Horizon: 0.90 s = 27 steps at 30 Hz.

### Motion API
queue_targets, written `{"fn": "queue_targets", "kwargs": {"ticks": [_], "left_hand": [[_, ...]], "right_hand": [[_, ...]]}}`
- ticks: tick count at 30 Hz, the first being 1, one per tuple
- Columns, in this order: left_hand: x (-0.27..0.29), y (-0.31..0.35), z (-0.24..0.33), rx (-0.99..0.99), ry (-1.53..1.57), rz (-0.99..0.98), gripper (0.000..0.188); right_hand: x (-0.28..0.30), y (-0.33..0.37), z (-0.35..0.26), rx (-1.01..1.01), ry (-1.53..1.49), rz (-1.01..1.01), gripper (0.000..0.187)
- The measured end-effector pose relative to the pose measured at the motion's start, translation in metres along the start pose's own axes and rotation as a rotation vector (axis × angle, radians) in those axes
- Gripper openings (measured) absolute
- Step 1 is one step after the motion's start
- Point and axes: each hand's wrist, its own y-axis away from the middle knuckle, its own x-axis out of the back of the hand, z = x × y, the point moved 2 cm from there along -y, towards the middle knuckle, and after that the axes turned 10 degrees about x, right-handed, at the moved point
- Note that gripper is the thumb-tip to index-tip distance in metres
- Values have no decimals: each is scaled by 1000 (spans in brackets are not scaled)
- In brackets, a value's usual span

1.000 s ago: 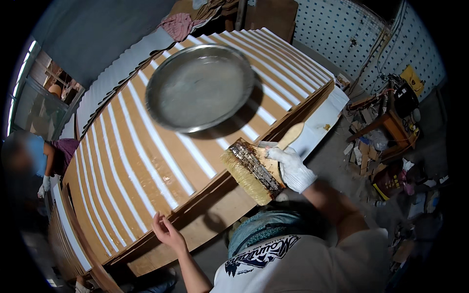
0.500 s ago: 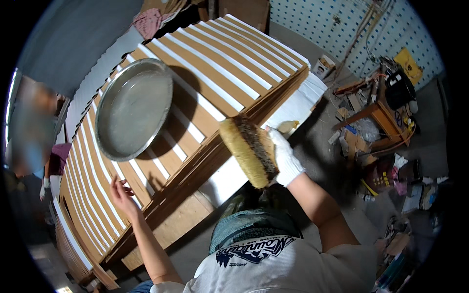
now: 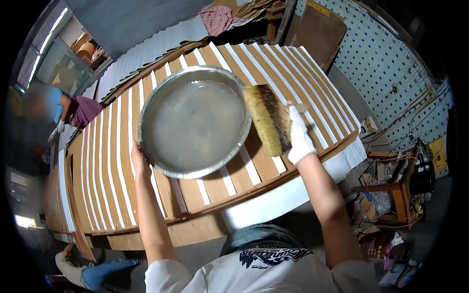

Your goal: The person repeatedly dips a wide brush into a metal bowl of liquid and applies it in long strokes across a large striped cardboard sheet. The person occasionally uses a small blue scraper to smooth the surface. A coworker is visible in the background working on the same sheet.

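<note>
A wide, round metal basin (image 3: 195, 168) of cloudy liquid is over a stack of brown sheets (image 3: 124, 215) striped with white strips. My bare left hand (image 3: 140, 161) is at the basin's lower-left rim and grips it there; part of its fingers is hidden. In my right hand (image 3: 300, 136), which wears a white glove, is a wide brush (image 3: 264, 119) with yellowish bristles, dark near its wooden handle. The brush is close beside the basin's right rim, over the striped sheets; whether it touches the rim I cannot tell.
At the far left another person (image 3: 61, 110) in blue stands by the stack; a further person (image 3: 90, 273) is at the lower left. A pink cloth (image 3: 217, 20) lies at the back. On the right are a wooden stool (image 3: 398, 195) and scattered debris by a tiled wall (image 3: 381, 63).
The view has swung to the left. My left hand, spread apart from the basin before, has come to its rim. My right hand has brought the brush up beside the basin.
</note>
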Motion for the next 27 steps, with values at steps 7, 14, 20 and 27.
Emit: {"fn": "queue_targets", "kwargs": {"ticks": [7, 14, 20, 27], "left_hand": [[1, -54, -1, 76, 30, -216, 69], [-4, -48, 14, -135, -195, 0, 79], [-20, -35, 25, -160, -106, -156, 70], [-93, 58, 29, -116, -216, -144, 70]], "right_hand": [[-55, -61, 22, -59, 8, -265, 40], [-73, -50, 14, 84, 10, -140, 32], [-25, -55, 22, 59, -67, -131, 33], [41, 8, -55, 25, -292, -7, 41]]}}
